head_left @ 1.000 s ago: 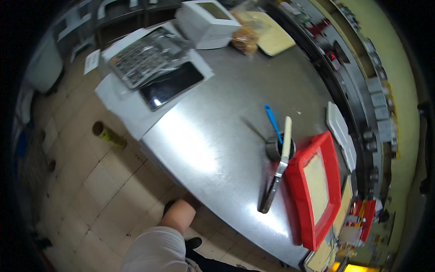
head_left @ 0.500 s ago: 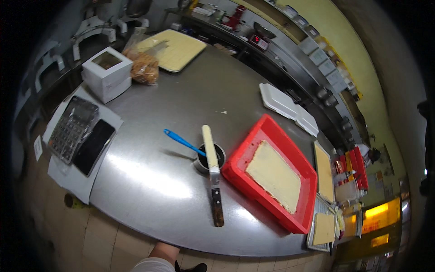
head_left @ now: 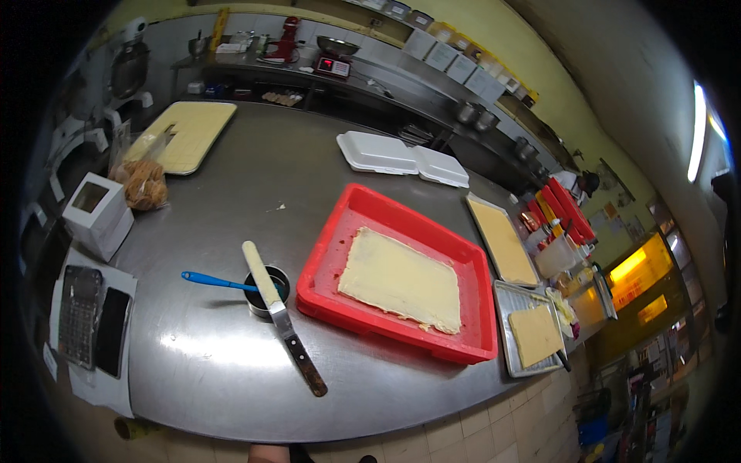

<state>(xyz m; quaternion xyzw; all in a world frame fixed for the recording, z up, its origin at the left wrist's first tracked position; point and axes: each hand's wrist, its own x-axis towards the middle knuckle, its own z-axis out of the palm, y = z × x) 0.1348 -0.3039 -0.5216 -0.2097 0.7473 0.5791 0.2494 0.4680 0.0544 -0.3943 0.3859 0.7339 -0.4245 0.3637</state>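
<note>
Neither of my hands shows; a small patch of bare skin (head_left: 268,454) appears at the lower edge, below the table's front edge, too cut off to tell which part of me it is. On the steel table, an offset spatula (head_left: 282,318) with a dark riveted handle rests across a small metal pot (head_left: 255,302), its blade coated in pale cream. A blue-handled utensil (head_left: 208,278) leans in the pot, its head hidden. To the right is a red plastic tray (head_left: 394,339) holding a rectangular slab spread with pale cream (head_left: 397,279).
White foam clamshell (head_left: 378,154) lies open behind the tray. Sheet cakes stand in pans (head_left: 502,239) at right, one a smaller piece (head_left: 535,336). At left are a white box (head_left: 99,216), bagged brown food (head_left: 145,185), a calculator (head_left: 80,316) and a phone (head_left: 114,332). Someone (head_left: 587,183) stands far back.
The view has swung to the right, so the table things appear shifted left. The bare skin at the lower edge shows less, and the white cloth beside it has left the picture.
</note>
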